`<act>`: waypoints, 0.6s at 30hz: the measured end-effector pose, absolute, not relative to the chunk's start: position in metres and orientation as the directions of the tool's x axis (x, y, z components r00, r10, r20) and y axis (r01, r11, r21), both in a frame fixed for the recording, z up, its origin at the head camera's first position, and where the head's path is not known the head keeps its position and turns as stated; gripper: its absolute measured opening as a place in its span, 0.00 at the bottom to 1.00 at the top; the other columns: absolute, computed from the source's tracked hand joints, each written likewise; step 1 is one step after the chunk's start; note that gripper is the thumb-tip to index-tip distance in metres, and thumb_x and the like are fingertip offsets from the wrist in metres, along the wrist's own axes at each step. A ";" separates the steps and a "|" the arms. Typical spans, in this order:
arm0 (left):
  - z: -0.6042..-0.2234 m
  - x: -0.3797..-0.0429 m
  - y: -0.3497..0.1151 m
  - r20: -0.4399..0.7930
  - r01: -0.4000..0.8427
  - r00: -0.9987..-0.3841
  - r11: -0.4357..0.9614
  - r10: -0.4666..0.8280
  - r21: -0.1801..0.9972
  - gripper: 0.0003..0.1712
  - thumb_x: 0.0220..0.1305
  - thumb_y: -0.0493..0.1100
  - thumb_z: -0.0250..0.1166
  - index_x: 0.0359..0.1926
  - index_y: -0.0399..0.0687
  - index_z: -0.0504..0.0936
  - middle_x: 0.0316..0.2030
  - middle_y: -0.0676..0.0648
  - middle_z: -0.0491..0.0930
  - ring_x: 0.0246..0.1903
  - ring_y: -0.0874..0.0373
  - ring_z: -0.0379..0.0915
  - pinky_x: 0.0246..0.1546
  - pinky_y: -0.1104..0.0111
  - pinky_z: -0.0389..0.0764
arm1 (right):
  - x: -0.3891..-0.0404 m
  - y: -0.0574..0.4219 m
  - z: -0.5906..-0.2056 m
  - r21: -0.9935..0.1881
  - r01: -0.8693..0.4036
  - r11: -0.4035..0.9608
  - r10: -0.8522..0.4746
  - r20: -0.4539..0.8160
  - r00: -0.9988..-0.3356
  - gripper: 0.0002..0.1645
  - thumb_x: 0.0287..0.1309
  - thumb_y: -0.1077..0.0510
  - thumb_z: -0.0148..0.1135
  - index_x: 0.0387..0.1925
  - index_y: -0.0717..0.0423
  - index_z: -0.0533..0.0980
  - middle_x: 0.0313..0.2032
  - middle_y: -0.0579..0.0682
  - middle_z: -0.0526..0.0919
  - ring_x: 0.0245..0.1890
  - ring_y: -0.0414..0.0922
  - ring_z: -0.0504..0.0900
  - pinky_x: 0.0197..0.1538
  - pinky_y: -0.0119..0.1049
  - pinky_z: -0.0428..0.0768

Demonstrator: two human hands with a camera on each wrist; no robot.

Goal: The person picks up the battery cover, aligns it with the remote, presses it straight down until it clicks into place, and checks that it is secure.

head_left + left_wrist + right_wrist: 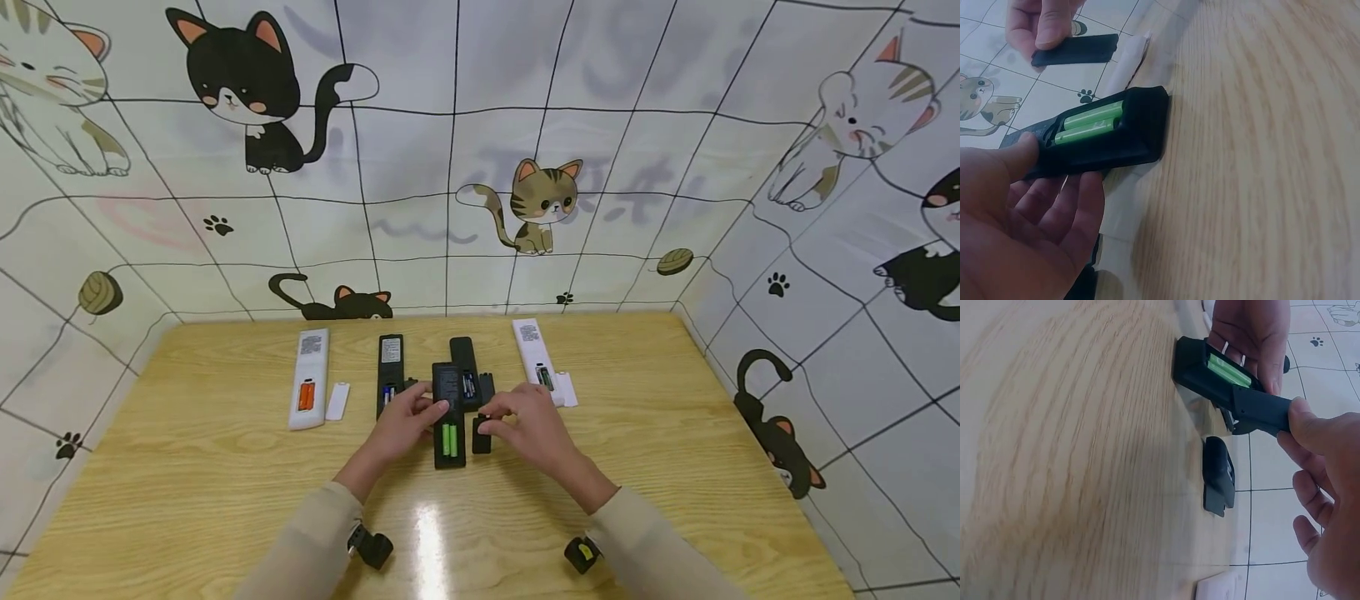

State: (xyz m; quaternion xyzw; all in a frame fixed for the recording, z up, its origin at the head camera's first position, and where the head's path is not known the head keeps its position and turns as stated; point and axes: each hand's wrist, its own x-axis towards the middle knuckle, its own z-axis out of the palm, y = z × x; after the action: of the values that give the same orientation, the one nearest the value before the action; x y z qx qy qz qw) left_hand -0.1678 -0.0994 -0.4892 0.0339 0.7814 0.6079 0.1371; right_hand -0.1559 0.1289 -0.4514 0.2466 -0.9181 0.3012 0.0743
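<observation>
A black remote control (447, 392) lies back side up in my left hand (405, 415), thumb on one side and fingers under it. Two green batteries (1089, 122) sit side by side in its uncovered compartment. Just right of the remote, my right hand (529, 425) pinches a black battery cover (481, 436) by its end, between thumb and fingers. In the left wrist view, the cover (1075, 50) is apart from the remote. The right wrist view shows the cover (1261, 407) overlapping the remote's outline; whether they touch I cannot tell.
Behind my hands lie two more black remotes (391, 350) (464, 354) with batteries showing, and a loose black cover (487, 387). White remotes stand at left (309, 367) and right (532, 346), with white covers (337, 401) (567, 389) beside them. A cat-print curtain (405, 225) surrounds the wooden table (187, 483).
</observation>
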 end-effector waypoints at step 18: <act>-0.490 -0.166 -0.099 -0.170 -0.125 -0.969 0.238 0.181 0.963 0.18 0.69 0.48 0.60 0.58 0.54 0.76 0.47 0.41 0.85 0.35 0.55 0.85 0.35 0.62 0.84 | -0.155 0.098 -0.459 -0.496 -0.543 0.677 -0.471 0.275 -0.838 0.11 0.50 0.46 0.72 0.35 0.43 0.85 0.27 0.36 0.85 0.33 0.35 0.74 0.57 0.44 0.68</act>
State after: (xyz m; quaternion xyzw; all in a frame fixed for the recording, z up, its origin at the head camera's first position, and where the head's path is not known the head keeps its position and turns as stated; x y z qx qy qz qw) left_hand -0.1658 -0.0993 -0.4902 0.0180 0.7770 0.6170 0.1236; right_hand -0.1546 0.0979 -0.4591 0.2776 -0.9137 0.2903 0.0623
